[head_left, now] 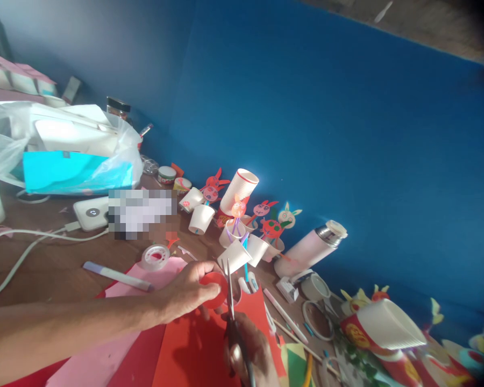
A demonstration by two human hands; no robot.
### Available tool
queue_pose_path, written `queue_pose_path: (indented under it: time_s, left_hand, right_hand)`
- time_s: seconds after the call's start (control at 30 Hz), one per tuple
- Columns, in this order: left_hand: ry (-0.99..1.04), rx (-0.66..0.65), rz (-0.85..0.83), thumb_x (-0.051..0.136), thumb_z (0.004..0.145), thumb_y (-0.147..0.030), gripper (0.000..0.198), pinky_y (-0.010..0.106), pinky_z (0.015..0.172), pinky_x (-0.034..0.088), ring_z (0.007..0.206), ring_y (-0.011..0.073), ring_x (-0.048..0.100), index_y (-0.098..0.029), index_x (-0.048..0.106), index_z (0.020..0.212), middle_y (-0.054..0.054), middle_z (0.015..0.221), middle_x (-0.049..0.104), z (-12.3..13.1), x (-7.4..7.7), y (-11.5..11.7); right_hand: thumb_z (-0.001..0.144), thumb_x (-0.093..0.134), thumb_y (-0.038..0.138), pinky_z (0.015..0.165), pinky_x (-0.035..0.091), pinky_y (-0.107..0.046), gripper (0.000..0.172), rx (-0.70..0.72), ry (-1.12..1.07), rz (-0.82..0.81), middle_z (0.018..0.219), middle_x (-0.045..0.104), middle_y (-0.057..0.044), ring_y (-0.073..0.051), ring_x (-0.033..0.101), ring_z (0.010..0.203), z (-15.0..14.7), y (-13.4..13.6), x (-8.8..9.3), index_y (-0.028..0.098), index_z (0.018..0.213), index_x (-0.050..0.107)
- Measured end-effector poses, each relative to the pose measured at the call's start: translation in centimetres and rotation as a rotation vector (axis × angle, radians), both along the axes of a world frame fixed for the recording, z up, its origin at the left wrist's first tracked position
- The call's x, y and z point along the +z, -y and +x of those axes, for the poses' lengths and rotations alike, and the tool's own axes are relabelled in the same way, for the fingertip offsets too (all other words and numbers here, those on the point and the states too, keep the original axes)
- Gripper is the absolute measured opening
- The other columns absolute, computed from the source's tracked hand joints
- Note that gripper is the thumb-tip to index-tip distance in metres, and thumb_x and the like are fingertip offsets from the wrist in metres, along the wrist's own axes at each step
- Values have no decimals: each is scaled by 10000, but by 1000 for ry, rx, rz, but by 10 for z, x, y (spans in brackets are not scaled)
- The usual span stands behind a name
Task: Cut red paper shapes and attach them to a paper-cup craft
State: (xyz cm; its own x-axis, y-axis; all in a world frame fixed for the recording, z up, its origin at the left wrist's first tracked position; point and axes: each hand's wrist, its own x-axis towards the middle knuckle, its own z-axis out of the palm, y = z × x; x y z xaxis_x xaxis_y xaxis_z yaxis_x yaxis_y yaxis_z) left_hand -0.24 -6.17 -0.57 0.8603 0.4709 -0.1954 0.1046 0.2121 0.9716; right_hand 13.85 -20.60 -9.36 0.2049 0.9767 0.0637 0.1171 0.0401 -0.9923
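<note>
My left hand [189,293] pinches a round red paper piece [214,290] between thumb and fingers. Wrapped round the handles of a pair of scissors [231,301] is my right hand [252,349]. The blades point up and away, slightly apart, beside the right edge of the red piece; whether they touch it I cannot tell. Beneath both hands lie sheets of red paper [189,349] and pink paper [100,360]. A roll of clear tape [155,258] rests on the pink sheet's far edge. Left of it lies a marker [116,276].
Small white paper cups [234,257] with animal-faced paper cutouts stand behind my hands. A thermos [306,250] leans at their right. More decorated cups [383,325] are at far right. A plastic bag [125,142], a white device [91,211] and its cable [28,255] lie left. A blue wall rises behind.
</note>
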Motion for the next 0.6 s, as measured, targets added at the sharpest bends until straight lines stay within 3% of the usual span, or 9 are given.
queue_pose_path:
  time_s: [0.3,0.6]
  left_hand:
    - [-62,4,33,502,713,-283,251,274,535,487,711,227,655,-169,544,934,54,766,685,0,-3,-1]
    - [-46,24,7,521,700,-274,222,237,499,473,699,212,652,-177,550,897,43,750,683,0,-2,0]
  right_hand:
    - [723,562,549,403,255,-161,408,16,-35,-13,545,376,66,-60,290,428,-6,-3,14,245,994,579]
    - [710,559,560,366,268,-152,446,-26,21,-10,482,374,77,-61,309,379,-6,-1,10,228,1007,576]
